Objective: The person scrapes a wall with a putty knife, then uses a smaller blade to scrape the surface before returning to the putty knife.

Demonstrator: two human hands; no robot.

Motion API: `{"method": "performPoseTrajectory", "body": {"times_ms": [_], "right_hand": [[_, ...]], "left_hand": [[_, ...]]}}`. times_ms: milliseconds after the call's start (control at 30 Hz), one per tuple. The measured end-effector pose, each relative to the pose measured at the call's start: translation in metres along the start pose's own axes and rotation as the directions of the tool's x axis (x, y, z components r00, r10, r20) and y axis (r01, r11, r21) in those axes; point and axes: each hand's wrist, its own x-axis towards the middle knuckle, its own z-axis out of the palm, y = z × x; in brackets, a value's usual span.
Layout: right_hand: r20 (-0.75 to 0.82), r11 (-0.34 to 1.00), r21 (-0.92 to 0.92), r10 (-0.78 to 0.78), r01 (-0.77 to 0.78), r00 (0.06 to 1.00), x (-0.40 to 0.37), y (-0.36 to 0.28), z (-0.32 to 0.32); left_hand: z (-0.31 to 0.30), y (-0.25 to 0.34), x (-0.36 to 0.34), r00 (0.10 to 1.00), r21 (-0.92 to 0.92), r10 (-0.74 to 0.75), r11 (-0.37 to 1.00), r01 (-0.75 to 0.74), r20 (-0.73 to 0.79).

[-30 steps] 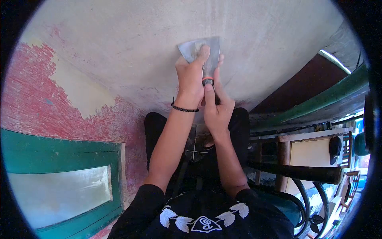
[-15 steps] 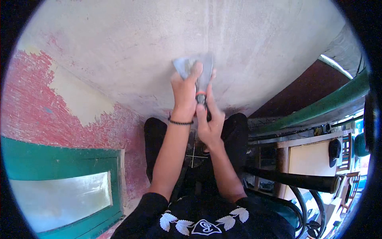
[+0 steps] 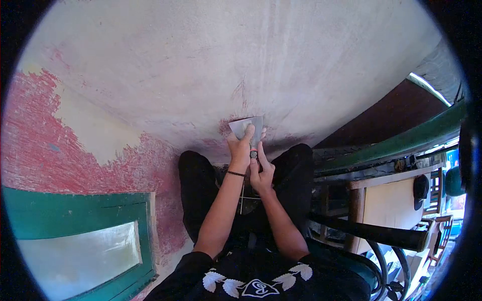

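A wide-bladed scraper (image 3: 256,125) with a dark, red-banded handle is held in both hands against the lower part of the wall (image 3: 321,65). My left hand (image 3: 239,149), a dark beaded bracelet at its wrist, grips the blade with its thumb pressed on the face. Around the handle, just below, my right hand (image 3: 263,176) is closed, fingers reaching up along the blade's right side. The blade's upper edge lies over a reddish patch (image 3: 226,125). Both my knees are bent on either side of the hands.
To the left, worn red paint (image 3: 35,135) borders a green-framed panel (image 3: 75,213). A green rail or tube (image 3: 401,135) curves along the right. Beside me is a dark metal chair arm (image 3: 371,232), with a table (image 3: 391,205) and a dark cap (image 3: 420,191) beyond.
Both hands and the scraper have moved down the wall, closer to my knees. The reddish patch by the blade now shows more. The view has shifted slightly.
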Motion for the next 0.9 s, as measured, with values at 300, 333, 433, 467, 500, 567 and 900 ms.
{"method": "performPoseTrajectory", "body": {"times_ms": [300,333,433,467,500,567,900], "right_hand": [[-0.072,0.999,0.000,-0.053,0.053,0.996,0.003,0.003,0.012],[-0.088,0.996,-0.008,-0.088,0.088,0.992,0.006,0.003,0.012],[-0.080,0.978,-0.016,-0.211,0.210,0.974,0.045,-0.021,-0.005],[-0.093,0.952,-0.047,-0.307,0.304,0.947,0.059,-0.030,-0.008],[-0.071,0.973,-0.030,-0.232,0.230,0.970,0.062,-0.043,-0.014],[-0.034,0.996,0.007,-0.091,0.091,0.995,0.067,-0.070,-0.022],[-0.072,0.996,0.065,-0.054,0.059,0.996,0.087,-0.146,-0.035]], "left_hand": [[0.001,0.011,0.000,1.000,-0.024,0.002,1.000,-0.002,0.025],[0.002,0.013,0.002,1.000,0.030,0.011,0.999,-0.012,0.025],[0.015,0.028,0.012,0.995,0.104,0.070,0.992,-0.077,0.070],[0.027,0.040,0.016,0.987,0.069,0.111,0.990,-0.120,0.115],[0.040,0.053,0.018,0.973,0.029,0.163,0.985,-0.170,0.164],[0.063,0.080,0.010,0.980,-0.066,0.141,0.989,-0.133,0.138],[0.101,0.137,0.005,0.956,0.002,0.246,0.968,-0.250,0.158]]}}
